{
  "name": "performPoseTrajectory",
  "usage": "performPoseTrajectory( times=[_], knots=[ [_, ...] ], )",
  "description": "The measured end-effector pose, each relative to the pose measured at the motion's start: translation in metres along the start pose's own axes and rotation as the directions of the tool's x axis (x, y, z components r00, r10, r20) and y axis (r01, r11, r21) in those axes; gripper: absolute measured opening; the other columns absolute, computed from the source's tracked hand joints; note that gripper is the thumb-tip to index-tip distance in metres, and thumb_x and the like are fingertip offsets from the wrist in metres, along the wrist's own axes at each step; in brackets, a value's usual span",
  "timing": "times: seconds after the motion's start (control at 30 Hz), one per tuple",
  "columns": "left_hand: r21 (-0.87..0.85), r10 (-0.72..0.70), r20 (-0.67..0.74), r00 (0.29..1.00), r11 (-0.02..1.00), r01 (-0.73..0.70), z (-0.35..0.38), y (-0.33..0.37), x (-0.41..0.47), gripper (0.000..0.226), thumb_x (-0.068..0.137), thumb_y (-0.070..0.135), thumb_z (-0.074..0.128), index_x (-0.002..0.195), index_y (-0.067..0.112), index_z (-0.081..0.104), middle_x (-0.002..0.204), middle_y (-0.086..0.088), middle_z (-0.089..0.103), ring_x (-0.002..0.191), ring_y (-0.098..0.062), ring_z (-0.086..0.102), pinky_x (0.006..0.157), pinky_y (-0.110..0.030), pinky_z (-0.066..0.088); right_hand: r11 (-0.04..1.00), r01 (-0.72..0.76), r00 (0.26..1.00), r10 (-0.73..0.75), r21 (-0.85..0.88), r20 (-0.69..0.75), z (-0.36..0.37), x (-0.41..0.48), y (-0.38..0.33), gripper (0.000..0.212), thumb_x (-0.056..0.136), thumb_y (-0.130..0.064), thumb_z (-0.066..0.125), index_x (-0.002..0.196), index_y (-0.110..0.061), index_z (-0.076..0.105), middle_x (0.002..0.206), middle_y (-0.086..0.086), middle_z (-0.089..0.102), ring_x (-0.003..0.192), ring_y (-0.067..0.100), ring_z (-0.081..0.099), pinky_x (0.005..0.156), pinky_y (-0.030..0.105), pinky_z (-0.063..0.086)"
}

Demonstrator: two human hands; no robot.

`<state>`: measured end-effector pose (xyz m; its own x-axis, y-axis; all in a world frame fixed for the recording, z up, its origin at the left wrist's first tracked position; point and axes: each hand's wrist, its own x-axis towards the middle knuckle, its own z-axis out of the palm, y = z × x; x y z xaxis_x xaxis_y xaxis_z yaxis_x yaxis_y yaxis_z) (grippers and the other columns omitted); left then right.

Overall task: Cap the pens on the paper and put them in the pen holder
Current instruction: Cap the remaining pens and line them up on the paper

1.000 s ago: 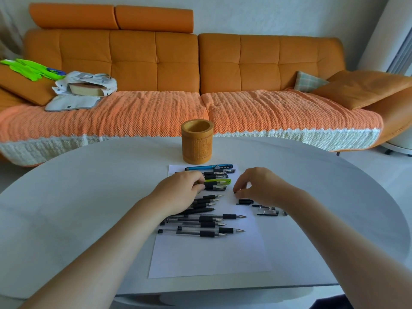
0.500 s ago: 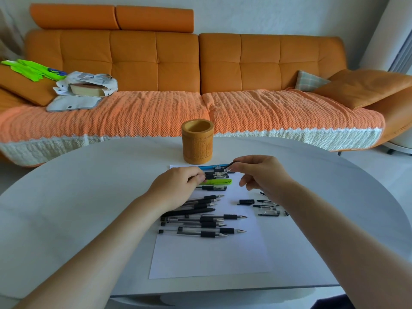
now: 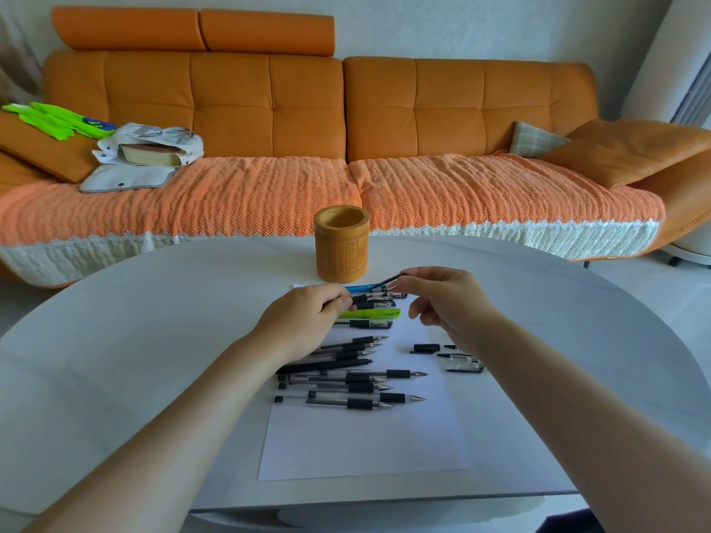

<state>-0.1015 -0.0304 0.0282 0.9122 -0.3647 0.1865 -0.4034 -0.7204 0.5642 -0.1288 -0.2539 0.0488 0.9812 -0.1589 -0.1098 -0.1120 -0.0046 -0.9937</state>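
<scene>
Pen holder (image 3: 341, 248) upright beyond the paper (image 3: 361, 436); inside looks empty, bottom hidden. My left hand (image 3: 304, 321) pinches a pen (image 3: 361, 298), my right hand (image 3: 442, 298) a black cap (image 3: 390, 280). Uncapped pens (image 3: 358, 386) on paper; my right forearm hides some loose caps (image 3: 454, 355).

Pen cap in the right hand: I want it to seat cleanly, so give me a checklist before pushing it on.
1. Right hand pinches the cap: ok.
2. Left hand grips a pen: ok.
3. Cap seated on the pen tip: not ok, still apart.
4. Cap opening faces the tip: cannot tell.
5. Pen holder upright, mouth unobstructed: ok.
6. Spare caps within reach: ok.
</scene>
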Motion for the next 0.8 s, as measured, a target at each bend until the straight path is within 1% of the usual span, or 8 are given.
performPoseTrajectory(
  times=[0.3, 0.37, 0.43, 0.5, 0.57, 0.63, 0.73, 0.8],
  knots=[
    [-0.022, 0.011, 0.006, 1.0, 1.0, -0.011, -0.001, -0.001, 0.0, 0.023, 0.1, 0.042, 0.042, 0.091, 0.035, 0.062, 0.071, 0.016, 0.057, 0.074, -0.008, 0.054, 0.063, -0.029, 0.039, 0.999, -0.045, 0.996, 0.044, 0.001, 0.077, 0.004, -0.002, 0.003, 0.016, 0.083, -0.012, 0.076, 0.097, -0.007, 0.073, 0.095, 0.015, 0.075, 0.053, 0.018, 0.056, 0.045, 0.024, 0.041],
    [-0.077, 0.005, 0.027, 1.0, 0.997, -0.003, -0.002, -0.001, 0.0, 0.024, 0.1, 0.041, 0.043, 0.089, 0.034, 0.063, 0.065, 0.013, 0.054, 0.067, -0.007, 0.051, 0.064, -0.03, 0.039, 0.998, -0.03, 0.995, 0.036, -0.064, 0.097, 0.005, -0.003, 0.003, 0.016, 0.083, -0.015, 0.076, 0.097, -0.008, 0.074, 0.093, 0.013, 0.076, 0.052, 0.017, 0.056, 0.045, 0.023, 0.041],
    [-0.109, -0.001, 0.084, 0.996, 0.994, 0.01, -0.004, 0.001, 0.0, 0.025, 0.1, 0.04, 0.044, 0.088, 0.031, 0.064, 0.063, 0.012, 0.053, 0.057, -0.004, 0.046, 0.059, -0.03, 0.036, 0.971, 0.028, 0.994, -0.002, -0.235, 0.113, 0.007, -0.006, 0.003, 0.013, 0.082, -0.019, 0.077, 0.093, -0.012, 0.075, 0.083, 0.008, 0.076, 0.05, 0.015, 0.055, 0.046, 0.023, 0.041],
    [-0.09, -0.026, 0.167, 0.986, 0.995, 0.042, -0.005, 0.002, 0.0, 0.031, 0.1, 0.041, 0.044, 0.088, 0.021, 0.066, 0.065, 0.005, 0.052, 0.049, -0.006, 0.039, 0.055, -0.028, 0.034, 0.865, 0.158, 0.985, -0.107, -0.476, 0.132, 0.008, -0.007, 0.004, 0.007, 0.084, -0.025, 0.075, 0.088, -0.02, 0.075, 0.067, 0.002, 0.072, 0.047, 0.009, 0.051, 0.048, 0.021, 0.041],
    [-0.074, -0.049, 0.228, 0.972, 0.995, 0.067, -0.008, 0.003, 0.0, 0.036, 0.1, 0.041, 0.045, 0.09, 0.013, 0.065, 0.064, -0.001, 0.049, 0.05, -0.011, 0.038, 0.054, -0.029, 0.034, 0.717, 0.311, 0.95, -0.235, -0.624, 0.203, 0.008, -0.008, 0.004, 0.004, 0.088, -0.027, 0.071, 0.089, -0.026, 0.074, 0.065, -0.009, 0.068, 0.049, 0.001, 0.05, 0.051, 0.013, 0.04],
    [-0.086, -0.032, 0.259, 0.965, 0.995, 0.056, -0.011, 0.003, -0.001, 0.033, 0.1, 0.04, 0.045, 0.092, 0.018, 0.069, 0.068, -0.002, 0.051, 0.053, -0.013, 0.04, 0.054, -0.031, 0.036, 0.619, 0.426, 0.904, -0.317, -0.66, 0.286, 0.007, -0.01, 0.004, 0.012, 0.091, -0.023, 0.068, 0.099, -0.027, 0.075, 0.074, -0.013, 0.068, 0.061, 0.001, 0.055, 0.057, 0.012, 0.042],
    [-0.1, -0.001, 0.239, 0.971, 0.995, 0.026, -0.015, 0.006, -0.004, 0.027, 0.1, 0.034, 0.047, 0.092, 0.027, 0.072, 0.067, 0.009, 0.054, 0.047, -0.004, 0.041, 0.048, -0.02, 0.033, 0.496, 0.548, 0.832, -0.408, -0.673, 0.376, 0.006, -0.012, 0.005, 0.018, 0.092, -0.019, 0.066, 0.107, -0.019, 0.075, 0.087, -0.004, 0.072, 0.077, 0.012, 0.063, 0.071, 0.026, 0.051],
    [-0.078, 0.022, 0.19, 0.981, 0.997, -0.007, -0.017, 0.007, -0.004, 0.025, 0.098, 0.033, 0.052, 0.086, 0.023, 0.071, 0.065, 0.007, 0.055, 0.047, -0.004, 0.044, 0.049, -0.018, 0.033, 0.483, 0.578, 0.81, -0.436, -0.657, 0.392, 0.009, -0.012, 0.007, 0.017, 0.093, -0.018, 0.065, 0.106, -0.015, 0.075, 0.084, -0.003, 0.07, 0.078, 0.014, 0.064, 0.072, 0.028, 0.053]
  ],
)
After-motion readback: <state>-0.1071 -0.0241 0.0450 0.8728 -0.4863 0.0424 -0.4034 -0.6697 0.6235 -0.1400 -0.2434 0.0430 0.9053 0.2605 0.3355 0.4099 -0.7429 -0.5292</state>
